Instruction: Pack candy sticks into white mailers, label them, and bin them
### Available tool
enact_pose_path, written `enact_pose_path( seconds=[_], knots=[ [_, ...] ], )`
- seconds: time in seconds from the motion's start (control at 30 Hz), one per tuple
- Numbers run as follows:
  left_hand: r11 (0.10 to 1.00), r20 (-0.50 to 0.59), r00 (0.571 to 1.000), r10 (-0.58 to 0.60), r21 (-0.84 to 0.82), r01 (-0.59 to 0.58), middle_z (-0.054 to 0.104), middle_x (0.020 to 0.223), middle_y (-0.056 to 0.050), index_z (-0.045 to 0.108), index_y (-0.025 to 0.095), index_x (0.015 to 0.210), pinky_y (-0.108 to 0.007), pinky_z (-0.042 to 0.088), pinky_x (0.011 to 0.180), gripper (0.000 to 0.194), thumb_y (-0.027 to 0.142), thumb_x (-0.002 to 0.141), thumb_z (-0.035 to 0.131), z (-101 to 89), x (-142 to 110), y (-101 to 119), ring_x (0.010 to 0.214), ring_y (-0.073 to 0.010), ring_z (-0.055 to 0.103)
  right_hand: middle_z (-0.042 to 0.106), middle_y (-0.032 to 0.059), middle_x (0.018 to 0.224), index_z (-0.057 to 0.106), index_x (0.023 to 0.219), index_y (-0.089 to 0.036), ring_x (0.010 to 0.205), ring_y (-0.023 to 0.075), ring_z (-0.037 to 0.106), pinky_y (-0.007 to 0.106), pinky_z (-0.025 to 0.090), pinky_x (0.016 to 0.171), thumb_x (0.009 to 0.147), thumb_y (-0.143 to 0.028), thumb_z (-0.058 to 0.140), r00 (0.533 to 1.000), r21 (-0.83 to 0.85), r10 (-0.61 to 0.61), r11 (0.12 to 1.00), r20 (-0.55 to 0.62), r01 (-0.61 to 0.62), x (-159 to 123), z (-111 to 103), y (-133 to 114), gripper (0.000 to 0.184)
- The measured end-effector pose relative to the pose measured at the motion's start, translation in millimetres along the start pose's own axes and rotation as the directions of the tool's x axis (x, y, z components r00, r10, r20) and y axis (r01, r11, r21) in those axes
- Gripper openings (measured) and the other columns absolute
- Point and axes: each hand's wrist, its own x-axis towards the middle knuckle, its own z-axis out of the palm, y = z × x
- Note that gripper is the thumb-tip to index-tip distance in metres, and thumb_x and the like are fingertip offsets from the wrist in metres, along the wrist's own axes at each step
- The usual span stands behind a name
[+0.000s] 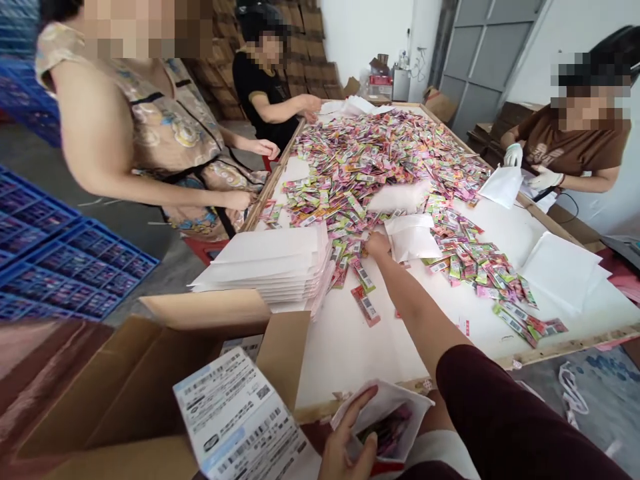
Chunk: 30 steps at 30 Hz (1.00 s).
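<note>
At the bottom, my left hand [353,443] grips a white mailer bag [420,413] by its side, thumb and fingers around the opened mouth. Several small colourful packets [387,433] lie inside it. My right arm stretches across the table [345,360], and my right hand [379,245] touches the near edge of a large heap of packets [390,147]. Its fingertips are hidden there, so I cannot see what they hold. Right beside it lies a plump white mailer [413,238], with another filled mailer [400,197] behind. Loose packets [366,303] lie nearer me.
A stack of white mailers [265,260] stands left of my arm. An open cardboard box [120,387] with printed label sheets [243,413] fills the lower left. More flat mailers [560,273] lie right. Co-workers stand or sit around the table; one wears white gloves [545,178].
</note>
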Motion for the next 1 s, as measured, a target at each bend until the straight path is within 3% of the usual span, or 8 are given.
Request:
enact_pose_path(
  seconds=[0.17,0.33,0.43,0.53,0.63,0.73,0.83,1.0],
  knots=[
    [1.000,0.009,1.000,-0.006,0.007,0.006,0.063,0.139,-0.008,0.067,0.023,0.126,-0.050,0.032,0.117,0.044,0.034,0.085,0.056,-4.7,2,3,0.136,-0.0303,0.049,0.070,0.0130,0.083,0.064,0.088,-0.012,0.079,0.0254,0.067,0.029,0.048,0.064,0.081,-0.025,0.064,0.994,0.100,0.072,0.992,0.083,-0.080,-21,9,2,0.014],
    [1.000,0.001,1.000,-0.007,-0.009,0.007,0.063,0.138,-0.009,0.067,0.022,0.126,-0.049,0.034,0.116,0.043,0.033,0.086,0.054,1.2,4,7,0.135,-0.0308,0.050,0.069,0.0010,0.092,0.054,0.107,-0.020,0.077,0.0158,0.064,0.024,0.049,0.064,0.083,-0.028,0.061,0.989,0.288,-0.103,0.955,0.103,0.069,-85,3,21,0.026],
    [1.000,-0.007,1.000,-0.008,-0.002,0.008,0.064,0.138,-0.009,0.067,0.021,0.126,-0.048,0.033,0.117,0.044,0.032,0.086,0.054,3.1,3,6,0.135,-0.0302,0.051,0.067,0.0004,0.095,0.048,0.114,-0.022,0.082,0.0166,0.063,0.027,0.050,0.070,0.084,-0.032,0.058,0.968,0.453,-0.244,0.857,-0.064,0.245,-127,-27,51,0.034],
    [1.000,-0.015,1.000,0.004,0.013,-0.003,0.064,0.138,-0.008,0.067,0.020,0.126,-0.047,0.033,0.117,0.044,0.032,0.086,0.053,2.7,2,3,0.135,-0.0297,0.050,0.064,0.0028,0.090,0.053,0.099,-0.021,0.080,0.0193,0.061,0.031,0.048,0.071,0.087,-0.042,0.057,0.945,0.279,-0.234,0.914,-0.229,0.294,-154,-72,102,0.025],
    [0.999,0.003,1.000,0.023,0.036,-0.023,0.064,0.137,-0.008,0.067,0.021,0.127,-0.047,0.033,0.117,0.046,0.033,0.085,0.052,4.2,2,-1,0.135,-0.0295,0.050,0.063,0.0048,0.079,0.055,0.083,-0.021,0.072,0.0203,0.057,0.032,0.044,0.066,0.088,-0.036,0.055,0.968,-0.090,-0.195,0.979,-0.161,0.182,-163,-105,158,0.015],
    [0.998,0.035,0.999,0.028,0.046,-0.030,0.064,0.137,-0.008,0.067,0.021,0.128,-0.048,0.033,0.117,0.047,0.030,0.084,0.053,10.5,1,1,0.135,-0.0297,0.051,0.066,0.0077,0.090,0.062,0.089,-0.022,0.081,0.0227,0.058,0.033,0.043,0.073,0.082,-0.018,0.056,0.971,-0.228,-0.227,0.952,-0.077,0.205,-159,-113,193,0.010],
    [0.998,0.035,0.999,0.027,0.049,-0.029,0.065,0.137,-0.008,0.066,0.021,0.128,-0.048,0.032,0.117,0.048,0.026,0.083,0.052,17.3,-1,9,0.134,-0.0293,0.051,0.068,0.0101,0.097,0.067,0.098,-0.021,0.091,0.0244,0.059,0.035,0.042,0.081,0.077,-0.006,0.052,0.965,-0.239,-0.261,0.940,-0.039,0.245,-147,-104,202,0.029],
    [0.993,0.097,0.995,0.038,0.111,-0.049,0.063,0.139,-0.009,0.064,0.021,0.131,-0.050,0.034,0.116,0.050,0.024,0.082,0.055,16.5,-4,13,0.135,-0.0304,0.050,0.067,0.0116,0.094,0.067,0.089,-0.017,0.095,0.0254,0.057,0.039,0.039,0.091,0.077,-0.005,0.052,0.955,-0.168,-0.290,0.946,-0.063,0.277,-141,-99,191,0.023]
  ],
)
